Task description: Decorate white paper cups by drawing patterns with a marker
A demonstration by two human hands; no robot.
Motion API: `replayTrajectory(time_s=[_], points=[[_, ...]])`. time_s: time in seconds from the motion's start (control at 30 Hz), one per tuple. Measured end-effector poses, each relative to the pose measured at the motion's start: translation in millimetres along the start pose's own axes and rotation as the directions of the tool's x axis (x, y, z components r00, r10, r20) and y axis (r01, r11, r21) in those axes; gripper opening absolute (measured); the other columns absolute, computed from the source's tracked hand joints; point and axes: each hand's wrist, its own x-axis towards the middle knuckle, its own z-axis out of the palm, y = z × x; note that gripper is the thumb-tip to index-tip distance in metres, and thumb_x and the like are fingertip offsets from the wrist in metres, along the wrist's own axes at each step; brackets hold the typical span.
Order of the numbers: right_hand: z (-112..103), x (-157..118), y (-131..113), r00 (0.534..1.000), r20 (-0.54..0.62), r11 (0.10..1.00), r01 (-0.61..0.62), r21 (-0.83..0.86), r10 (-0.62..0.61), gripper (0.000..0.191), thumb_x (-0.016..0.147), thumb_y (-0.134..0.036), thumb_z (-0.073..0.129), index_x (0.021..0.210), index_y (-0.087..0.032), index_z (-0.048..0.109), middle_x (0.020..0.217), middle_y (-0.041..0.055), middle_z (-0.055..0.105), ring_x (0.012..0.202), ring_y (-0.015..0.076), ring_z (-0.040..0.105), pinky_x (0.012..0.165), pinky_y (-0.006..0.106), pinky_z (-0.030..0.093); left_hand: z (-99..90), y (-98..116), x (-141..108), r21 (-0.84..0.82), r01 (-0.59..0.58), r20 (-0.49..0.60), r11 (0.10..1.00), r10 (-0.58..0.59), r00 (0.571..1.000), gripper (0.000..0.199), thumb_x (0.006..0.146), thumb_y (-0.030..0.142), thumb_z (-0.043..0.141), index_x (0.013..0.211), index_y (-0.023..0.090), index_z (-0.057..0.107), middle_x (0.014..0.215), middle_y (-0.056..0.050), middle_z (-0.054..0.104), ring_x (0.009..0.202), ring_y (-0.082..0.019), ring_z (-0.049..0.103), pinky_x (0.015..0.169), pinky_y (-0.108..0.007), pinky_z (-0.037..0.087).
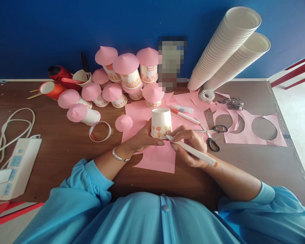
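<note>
My left hand (141, 139) is wrapped round a white paper cup (161, 119), held bottom up over pink paper. Red and yellow flowers with stems are drawn in a band near the cup's rim. In my right hand (190, 145) is a white marker pen (197, 153) with an orange end, its tip touching or very close to the cup's lower right side. Under both hands lies a sheet of pink paper (157, 162). A second marker (186, 117) with an orange cap rests just behind the cup, beside a glue stick (184, 108).
Several decorated cups with pink cone roofs (125, 63) stand at the back left. Scissors (213, 137), cut pink paper (244, 135) and clear tape (206, 95) lie right. Tall cup stacks (226, 44) lean on the blue wall. A power strip (24, 166) is at left, near a tape ring (100, 131).
</note>
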Motion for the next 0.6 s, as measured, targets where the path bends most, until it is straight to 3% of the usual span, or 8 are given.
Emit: replayTrajectory(time_s=[0.1, 0.33, 0.6], points=[[-0.7, 0.2, -0.3, 1.000, 0.025, 1.000, -0.003, 0.013, 0.003, 0.020, 0.086, -0.011, 0.063, 0.101, -0.022, 0.057, 0.083, 0.0031, 0.063, 0.074, 0.0172, 0.063, 0.063, 0.030, 0.054, 2.4, 2.6, -1.3, 0.010, 0.017, 0.019, 1.000, -0.017, 1.000, 0.064, 0.065, 0.024, 0.090, 0.122, 0.021, 0.061, 0.110, -0.009, 0.072, 0.105, -0.027, 0.070, 0.089, -0.040, 0.053], [-1.6, 1.7, -1.4, 0.997, 0.064, 0.999, 0.051, -0.001, -0.051, 0.026, 0.083, -0.008, 0.060, 0.106, -0.021, 0.058, 0.080, 0.0033, 0.062, 0.078, 0.0198, 0.065, 0.065, 0.033, 0.056, -3.5, -1.8, 2.1, 0.023, -0.071, 0.066, 0.997, 0.070, 0.995, 0.051, 0.072, 0.022, 0.085, 0.119, 0.020, 0.064, 0.109, -0.008, 0.072, 0.099, -0.021, 0.068, 0.079, -0.030, 0.050], [0.2, -1.9, -2.1, 1.000, 0.011, 0.998, -0.016, -0.057, 0.016, 0.023, 0.085, -0.007, 0.060, 0.104, -0.022, 0.057, 0.081, 0.0034, 0.064, 0.073, 0.0182, 0.066, 0.061, 0.031, 0.054, -7.4, -3.5, 1.2, 0.004, -0.089, -0.036, 0.996, 0.089, 0.995, 0.054, 0.073, 0.019, 0.084, 0.124, 0.021, 0.064, 0.108, -0.007, 0.073, 0.100, -0.021, 0.069, 0.085, -0.033, 0.052]])
